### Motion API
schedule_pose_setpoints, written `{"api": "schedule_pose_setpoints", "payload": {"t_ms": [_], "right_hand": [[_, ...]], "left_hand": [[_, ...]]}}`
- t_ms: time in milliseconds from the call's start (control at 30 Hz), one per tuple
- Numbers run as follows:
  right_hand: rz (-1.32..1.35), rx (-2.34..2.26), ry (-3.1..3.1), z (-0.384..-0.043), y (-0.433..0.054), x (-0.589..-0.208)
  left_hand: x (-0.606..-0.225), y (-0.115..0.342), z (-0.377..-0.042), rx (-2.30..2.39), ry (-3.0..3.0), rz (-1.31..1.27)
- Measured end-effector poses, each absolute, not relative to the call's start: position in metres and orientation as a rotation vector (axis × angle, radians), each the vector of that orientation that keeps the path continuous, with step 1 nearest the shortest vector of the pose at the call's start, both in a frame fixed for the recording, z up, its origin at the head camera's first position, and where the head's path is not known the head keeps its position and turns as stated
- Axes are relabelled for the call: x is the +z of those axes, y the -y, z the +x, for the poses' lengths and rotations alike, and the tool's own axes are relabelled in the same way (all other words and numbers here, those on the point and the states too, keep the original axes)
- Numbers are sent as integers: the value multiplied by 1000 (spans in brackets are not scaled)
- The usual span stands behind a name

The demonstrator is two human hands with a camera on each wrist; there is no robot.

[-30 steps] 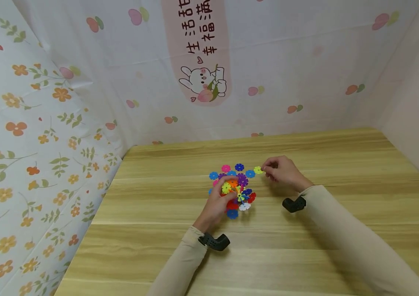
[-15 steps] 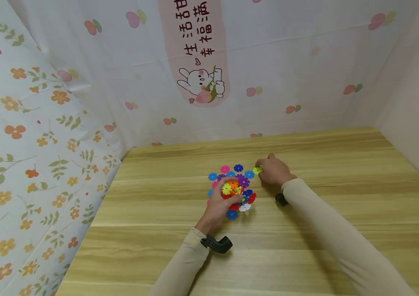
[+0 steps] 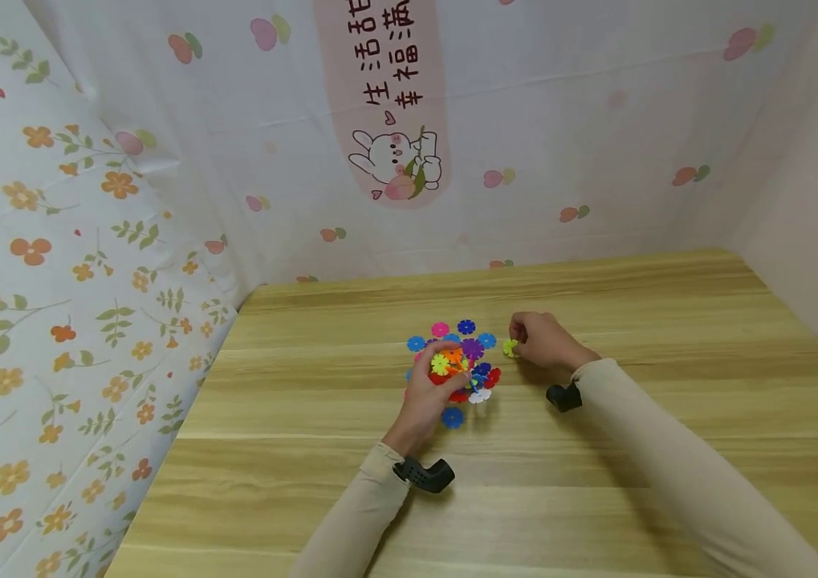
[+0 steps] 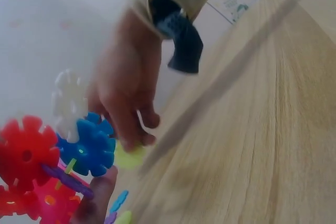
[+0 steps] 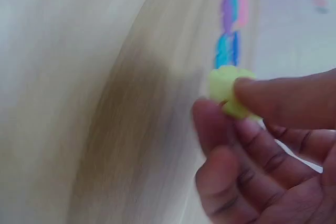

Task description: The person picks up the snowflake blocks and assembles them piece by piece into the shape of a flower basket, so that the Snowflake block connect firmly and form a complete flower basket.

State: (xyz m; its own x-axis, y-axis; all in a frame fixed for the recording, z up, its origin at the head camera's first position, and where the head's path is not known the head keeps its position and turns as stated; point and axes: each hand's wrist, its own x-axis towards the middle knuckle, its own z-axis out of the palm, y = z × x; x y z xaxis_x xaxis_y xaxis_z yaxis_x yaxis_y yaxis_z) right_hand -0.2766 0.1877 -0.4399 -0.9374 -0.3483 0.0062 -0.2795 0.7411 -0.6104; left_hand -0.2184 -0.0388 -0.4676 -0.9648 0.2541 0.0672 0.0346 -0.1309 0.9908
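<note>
My left hand (image 3: 423,397) grips a cluster of interlocked plastic snowflake discs (image 3: 482,371), with its thumb and fingers curled round it. The cluster mixes red, orange, yellow, blue and white; its red disc (image 4: 27,153) and blue disc (image 4: 88,148) show large in the left wrist view. To the right, my right hand (image 3: 551,345) pinches a yellow-green snowflake disc (image 5: 223,83) between thumb and fingertips. This disc is apart from the cluster, close over the table. Part of the cluster is hidden behind the left fingers.
Loose discs lie flat around and behind the left hand, among them a pink disc (image 3: 441,329), a dark blue disc (image 3: 466,327) and a light blue disc (image 3: 487,341). The wooden table (image 3: 293,417) meets a patterned cloth (image 3: 271,201) at its back.
My right hand has taken hold of the yellow-green disc at the right end of the loose ones and drawn it slightly nearer. The cluster in my left hand has turned a little.
</note>
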Motion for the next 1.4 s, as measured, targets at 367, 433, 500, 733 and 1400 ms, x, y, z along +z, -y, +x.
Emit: {"api": "schedule_pose_setpoints", "payload": {"t_ms": [367,433,500,733,1400], "right_hand": [[-429,-1573,-2536,-244,-176,-421],[-414,-1597,-2526,-242,-173,-421],[-417,-1605,-2536,-240,-170,-420],[-440,-1594,-2594,-235,-165,-420],[-544,-1511,-2685,-234,-160,-418]], "left_hand": [[-465,36,-221,2250,-2041,275],[-465,36,-221,2244,-2066,278],[-465,35,-221,2227,-2096,266],[-466,34,-218,2199,-2139,264],[-468,26,-216,2289,-2075,309]]}}
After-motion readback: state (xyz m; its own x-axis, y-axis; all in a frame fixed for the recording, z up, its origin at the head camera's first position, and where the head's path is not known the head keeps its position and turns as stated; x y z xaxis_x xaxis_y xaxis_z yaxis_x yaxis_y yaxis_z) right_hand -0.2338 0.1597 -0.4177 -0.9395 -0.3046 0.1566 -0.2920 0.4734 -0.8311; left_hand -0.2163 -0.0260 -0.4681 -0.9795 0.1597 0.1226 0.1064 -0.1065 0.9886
